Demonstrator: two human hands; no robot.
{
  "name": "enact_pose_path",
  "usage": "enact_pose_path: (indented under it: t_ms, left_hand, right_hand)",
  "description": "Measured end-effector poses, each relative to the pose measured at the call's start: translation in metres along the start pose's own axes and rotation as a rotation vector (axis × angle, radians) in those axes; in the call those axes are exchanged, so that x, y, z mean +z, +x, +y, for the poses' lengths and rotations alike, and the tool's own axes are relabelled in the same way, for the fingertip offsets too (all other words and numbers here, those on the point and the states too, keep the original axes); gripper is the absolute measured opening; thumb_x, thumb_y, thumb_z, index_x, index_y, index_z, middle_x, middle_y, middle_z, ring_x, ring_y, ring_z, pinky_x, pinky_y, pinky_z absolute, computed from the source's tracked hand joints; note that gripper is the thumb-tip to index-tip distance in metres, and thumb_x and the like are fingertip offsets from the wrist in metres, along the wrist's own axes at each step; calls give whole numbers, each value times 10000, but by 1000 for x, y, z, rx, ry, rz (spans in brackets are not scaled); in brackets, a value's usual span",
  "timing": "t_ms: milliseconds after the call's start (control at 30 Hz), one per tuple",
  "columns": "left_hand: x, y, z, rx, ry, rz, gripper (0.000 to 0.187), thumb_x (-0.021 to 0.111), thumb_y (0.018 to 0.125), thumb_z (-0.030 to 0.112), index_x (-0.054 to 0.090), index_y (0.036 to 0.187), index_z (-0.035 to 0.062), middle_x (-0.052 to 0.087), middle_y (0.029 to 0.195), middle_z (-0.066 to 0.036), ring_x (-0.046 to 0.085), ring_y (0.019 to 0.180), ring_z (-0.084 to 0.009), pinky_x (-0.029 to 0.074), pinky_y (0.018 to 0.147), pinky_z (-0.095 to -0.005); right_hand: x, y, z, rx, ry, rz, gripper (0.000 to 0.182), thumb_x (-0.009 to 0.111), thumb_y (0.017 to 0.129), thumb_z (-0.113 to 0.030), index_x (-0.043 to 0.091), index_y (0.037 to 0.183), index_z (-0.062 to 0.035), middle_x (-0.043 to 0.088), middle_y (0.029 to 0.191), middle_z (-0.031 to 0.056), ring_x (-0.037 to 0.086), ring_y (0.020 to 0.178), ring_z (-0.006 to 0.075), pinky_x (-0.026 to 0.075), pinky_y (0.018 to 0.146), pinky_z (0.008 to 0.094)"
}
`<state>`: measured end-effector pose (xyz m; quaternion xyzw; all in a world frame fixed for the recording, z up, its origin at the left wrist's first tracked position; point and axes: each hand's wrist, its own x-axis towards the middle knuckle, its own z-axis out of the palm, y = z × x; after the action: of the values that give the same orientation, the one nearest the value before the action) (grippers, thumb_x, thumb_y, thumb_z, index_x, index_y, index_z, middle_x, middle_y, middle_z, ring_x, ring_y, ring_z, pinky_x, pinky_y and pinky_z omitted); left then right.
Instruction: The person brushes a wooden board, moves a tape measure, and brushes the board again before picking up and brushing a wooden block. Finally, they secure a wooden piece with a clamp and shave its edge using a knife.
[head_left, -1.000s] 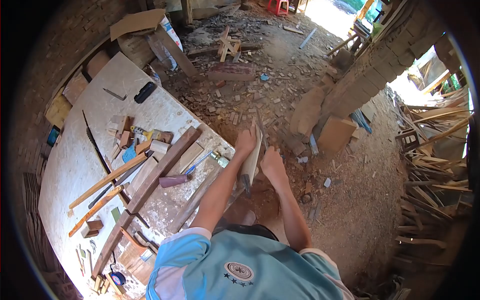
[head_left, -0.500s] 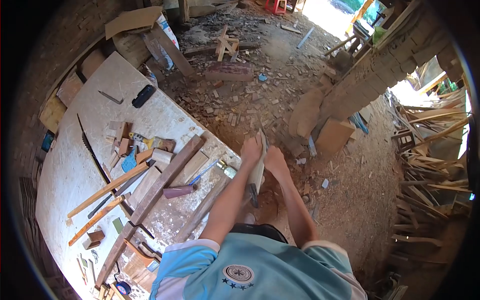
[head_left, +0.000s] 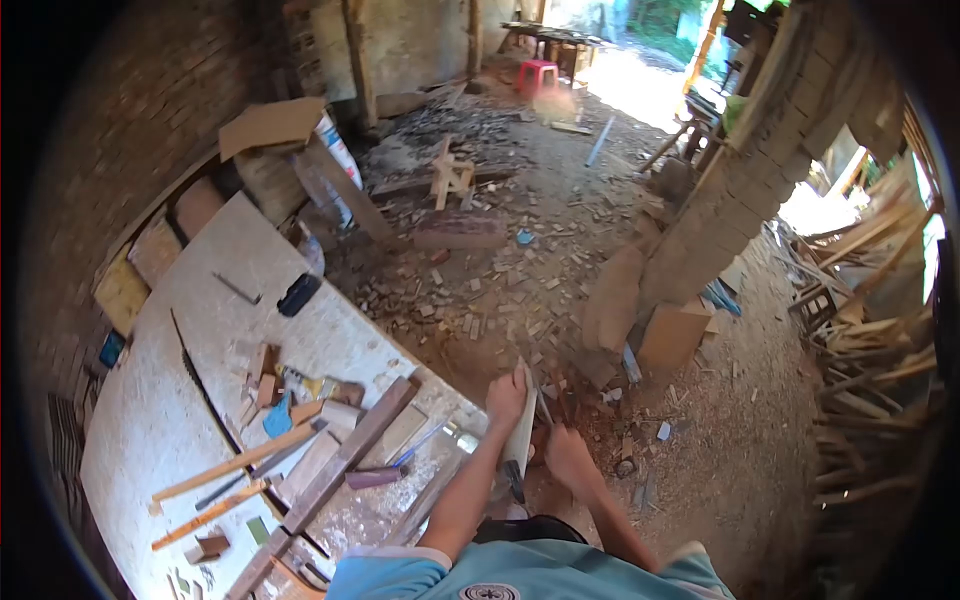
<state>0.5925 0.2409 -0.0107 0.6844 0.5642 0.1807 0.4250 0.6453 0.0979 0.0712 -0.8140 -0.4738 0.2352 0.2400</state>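
Observation:
My left hand (head_left: 507,396) is closed around the upper part of a pale wooden piece (head_left: 519,442), which stands nearly upright off the bench's right edge. A dark, curved part (head_left: 514,480) shows at the wood's lower end. Lower and to the right, my right hand (head_left: 570,460) is closed on a slim metal tool (head_left: 544,402), whose narrow shaft points up along the wood's right side. My fingers hide the tool's handle, and its exact kind is too small to make out.
The white-topped bench (head_left: 180,350) on my left carries a long dark wooden bar (head_left: 350,455), a paintbrush (head_left: 325,385), a saw-toothed strip (head_left: 195,375) and a black case (head_left: 298,295). Wood scraps (head_left: 500,290) litter the floor. A brick pillar (head_left: 720,200) and stacked offcuts (head_left: 870,380) stand right.
My right hand has moved down and away from the wood, drawing the slim tool back. My left hand still grips the wood. The view has tilted up, showing more of the background.

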Motion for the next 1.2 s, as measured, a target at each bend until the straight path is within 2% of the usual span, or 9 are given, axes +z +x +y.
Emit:
enact_pose_path:
  t_ms: [300,333,433,600,733,833,967,1033,1200]
  left_hand:
    - [7,16,-8,31,56,-9,620,363,881,505,642,843,-47,601,843,-295,569,874,-444,429,810,-488]
    - [6,13,-4,25,52,24,642,347,882,514,636,837,-58,597,840,-304,567,879,-447,427,814,-491]
    - [-4,8,4,54,-22,-45,640,342,882,516,639,835,-49,599,847,-299,566,879,-448,427,809,-497]
    - [-1,4,-3,72,21,22,610,344,882,511,650,852,-17,606,858,-281,573,868,-437,437,794,-491]
    - [-4,2,10,36,26,-30,588,352,880,498,652,869,-7,605,877,-278,569,896,-430,432,816,-485]
    - [3,19,-2,80,42,49,559,371,877,476,656,877,-4,609,885,-272,575,886,-427,437,813,-481]
    - [-10,0,14,57,0,34,542,399,872,463,659,863,-12,615,840,-266,582,873,-417,447,798,-466]
    - [-7,0,13,13,1,15,544,402,871,468,660,857,-11,615,826,-267,584,871,-411,448,797,-462]
    - [2,12,0,68,-22,40,615,437,824,552,658,866,-21,612,871,-275,585,879,-421,445,800,-467]
  right_hand:
    - [15,20,-4,218,64,-179,247,467,809,-104,495,946,99,568,920,334,545,917,474,427,804,529]
    - [10,-14,-9,92,51,54,180,463,802,-78,472,889,80,557,772,344,561,782,479,446,691,522]
    - [-16,-61,-16,296,-83,-131,333,460,791,-51,436,1105,56,555,763,342,555,774,484,441,688,520]
    - [3,8,-15,-53,42,-75,698,446,781,-23,117,1395,-59,569,776,326,566,747,473,440,661,524]
    - [39,31,10,-53,-64,-25,679,424,775,2,147,1393,-52,573,768,317,579,733,455,448,652,516]
    - [17,-42,28,-383,-40,177,691,442,785,4,143,1402,-79,596,879,283,587,781,454,471,687,488]
    - [6,7,6,-142,149,-63,649,419,797,-22,161,1389,-92,569,742,316,566,717,478,456,636,508]
    - [40,29,15,-77,-12,25,653,416,790,-12,162,1387,-88,566,739,326,577,715,463,462,631,510]
    - [-6,-57,6,-107,21,-47,686,434,765,-10,173,1395,-88,576,748,326,580,720,468,473,661,503]
